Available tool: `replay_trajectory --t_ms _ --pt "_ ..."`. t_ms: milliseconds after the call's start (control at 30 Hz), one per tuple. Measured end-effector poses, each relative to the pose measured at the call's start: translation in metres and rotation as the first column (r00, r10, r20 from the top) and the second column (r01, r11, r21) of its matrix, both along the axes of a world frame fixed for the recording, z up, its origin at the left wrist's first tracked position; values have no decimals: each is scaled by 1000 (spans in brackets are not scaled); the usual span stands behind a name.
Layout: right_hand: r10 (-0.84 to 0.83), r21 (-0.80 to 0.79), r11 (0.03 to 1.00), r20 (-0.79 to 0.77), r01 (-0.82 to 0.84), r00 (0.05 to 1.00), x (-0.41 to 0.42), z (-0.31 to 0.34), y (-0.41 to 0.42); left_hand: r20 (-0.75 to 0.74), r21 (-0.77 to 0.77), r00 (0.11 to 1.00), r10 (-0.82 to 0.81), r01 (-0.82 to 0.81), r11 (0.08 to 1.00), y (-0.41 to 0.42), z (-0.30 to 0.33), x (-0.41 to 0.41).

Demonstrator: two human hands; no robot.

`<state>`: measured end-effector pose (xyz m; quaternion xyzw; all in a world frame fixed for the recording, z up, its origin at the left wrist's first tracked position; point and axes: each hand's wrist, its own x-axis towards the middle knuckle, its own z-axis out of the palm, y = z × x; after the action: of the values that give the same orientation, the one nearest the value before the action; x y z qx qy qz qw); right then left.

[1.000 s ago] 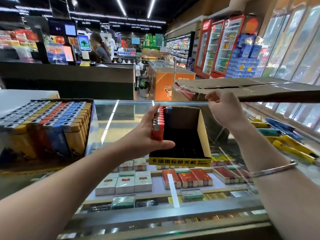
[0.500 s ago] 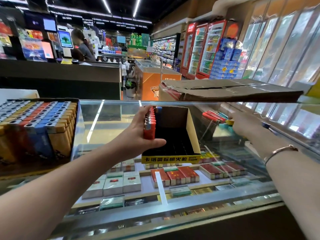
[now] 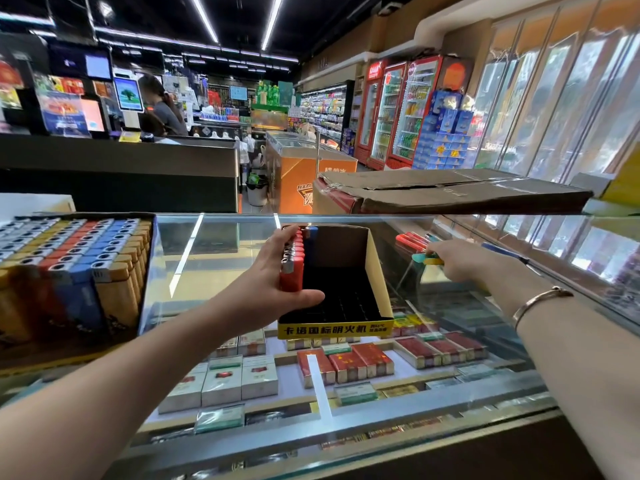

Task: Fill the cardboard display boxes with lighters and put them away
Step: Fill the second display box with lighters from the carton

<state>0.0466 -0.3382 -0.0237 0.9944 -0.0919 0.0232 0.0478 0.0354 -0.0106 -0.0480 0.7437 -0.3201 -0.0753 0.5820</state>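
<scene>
The display box [image 3: 360,271] stands on the glass counter [image 3: 214,258], mostly empty. At its left wall the left hand [image 3: 273,285] grips a row of red lighters [image 3: 293,261]. To the right of the box, the right hand [image 3: 460,263] pinches loose lighters [image 3: 427,259].

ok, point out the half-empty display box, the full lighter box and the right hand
half-empty display box [image 3: 380,282]: head view, right cardboard wall
full lighter box [image 3: 79,258]: head view, lighter tops
right hand [image 3: 464,263]: head view, back of hand
</scene>
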Motion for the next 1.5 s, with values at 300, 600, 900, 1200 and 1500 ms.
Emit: replay_trajectory --t_ms 300,600,900,1200,1500 --pt "7 16 1000 5 -7 1000 9 -2 -4 9 16 999 32 -32 999 -1 1 -1" --pt "71 120 989 113 -84 991 19 -15 10 10 23 1000 24 -24 999 -1 -2 1" --pt "67 589 798 115 -123 991 34 -6 58 174 173 980 98 -128 976 10 3 4" --pt "-293 948 0 305 -319 906 9 46 95 4 249 999 32 -32 968 24 20 7" --pt "-77 880 -236 407 -413 910 -22 40 145 145 523 989 -10 -68 850 27 25 0"
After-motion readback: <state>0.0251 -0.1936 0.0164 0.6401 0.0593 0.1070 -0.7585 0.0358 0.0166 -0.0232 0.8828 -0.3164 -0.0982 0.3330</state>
